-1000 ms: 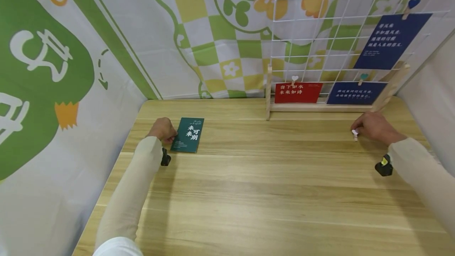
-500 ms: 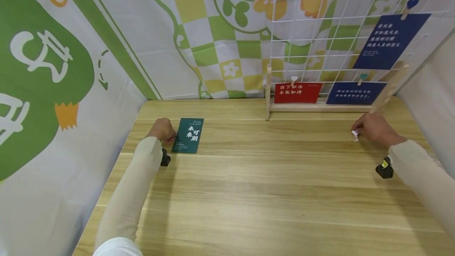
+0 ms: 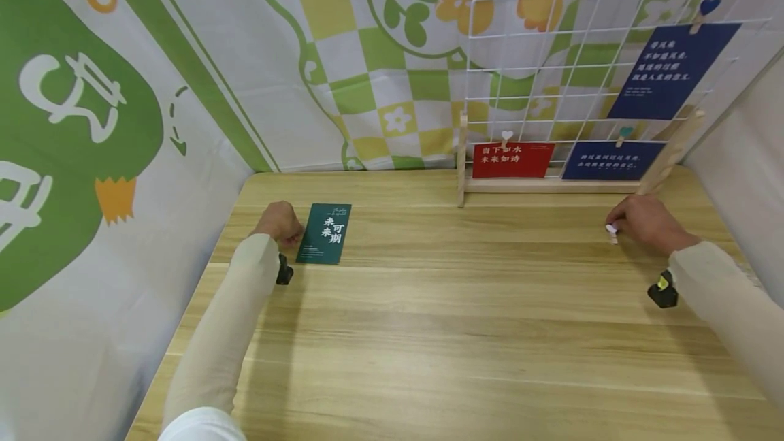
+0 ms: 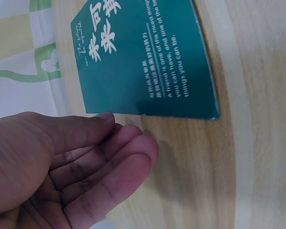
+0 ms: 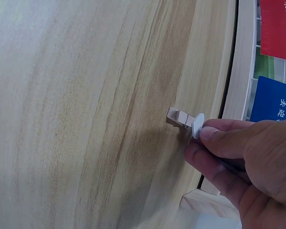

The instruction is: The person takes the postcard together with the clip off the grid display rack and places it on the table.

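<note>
At the left of the table lies a dark green card [image 3: 324, 233] with white lettering. My left hand [image 3: 280, 223] is beside its left edge, fingers loosely curled. In the left wrist view, the thumb tip is right at the edge of the card [image 4: 148, 71], the other fingers bunched close to it over the wood. My right hand [image 3: 649, 222], in front of the rack's right foot, pinches a small wooden clothespin [image 5: 181, 117] by its white top between thumb and fingers. The clothespin's jaw end points away from the hand, close over the tabletop.
A white wire grid rack [image 3: 545, 67] on a wooden base [image 3: 551, 186] stands at the back right. Clothespins hold a red card [image 3: 514, 163], a small blue card [image 3: 612, 163] and a taller blue card [image 3: 674, 73] on it. Patterned cloth [image 3: 380, 73] hangs behind the table.
The green card has shifted slightly right and now lies flatter, the left fingers overlapping it less. The right hand stays almost still with the clothespin.
</note>
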A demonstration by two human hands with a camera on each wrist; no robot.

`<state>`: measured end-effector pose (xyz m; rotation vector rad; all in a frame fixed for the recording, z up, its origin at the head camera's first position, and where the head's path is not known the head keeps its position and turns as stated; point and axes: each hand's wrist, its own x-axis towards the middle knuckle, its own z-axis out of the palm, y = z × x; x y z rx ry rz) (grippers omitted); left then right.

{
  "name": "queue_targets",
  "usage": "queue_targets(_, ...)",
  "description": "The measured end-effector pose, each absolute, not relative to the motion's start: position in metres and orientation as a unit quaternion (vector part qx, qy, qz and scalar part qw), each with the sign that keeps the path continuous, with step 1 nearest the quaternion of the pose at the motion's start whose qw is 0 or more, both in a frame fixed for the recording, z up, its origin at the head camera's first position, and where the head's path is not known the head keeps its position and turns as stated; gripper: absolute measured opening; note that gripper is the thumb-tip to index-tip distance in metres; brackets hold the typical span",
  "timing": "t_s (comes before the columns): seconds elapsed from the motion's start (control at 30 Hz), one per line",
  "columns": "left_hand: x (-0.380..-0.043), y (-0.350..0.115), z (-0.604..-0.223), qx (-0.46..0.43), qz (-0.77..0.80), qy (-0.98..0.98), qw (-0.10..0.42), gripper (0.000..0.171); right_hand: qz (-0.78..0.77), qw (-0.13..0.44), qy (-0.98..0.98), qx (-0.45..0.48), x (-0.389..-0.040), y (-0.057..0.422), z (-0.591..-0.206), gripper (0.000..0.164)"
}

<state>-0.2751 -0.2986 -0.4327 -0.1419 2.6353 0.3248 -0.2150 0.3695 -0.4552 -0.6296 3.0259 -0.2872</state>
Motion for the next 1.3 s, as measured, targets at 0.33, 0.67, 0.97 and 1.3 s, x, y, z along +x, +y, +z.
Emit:
queue_targets(0.33,-0.285,-0.283,-0.415,0.04,0.085,0.978,0.184,0.042,-0.072,0.028,0.981,-0.179,-0.214,0.37,-0.448,0.01)
queue_targets(0.67,-0.299,-0.238,-0.395,0.094,0.086,0.981,0.144,0.02,-0.054,0.016,0.984,-0.167,-0.213,0.371,-0.434,0.017)
queue_targets(0.97,-0.306,-0.192,-0.37,0.104,0.122,0.976,0.145,0.02,-0.052,0.016,0.987,-0.154,-0.215,0.374,-0.415,0.022)
queue_targets(1.3,-0.319,-0.141,-0.349,0.139,0.115,0.976,0.121,0.017,-0.047,0.004,0.989,-0.139,-0.216,0.377,-0.388,0.023)
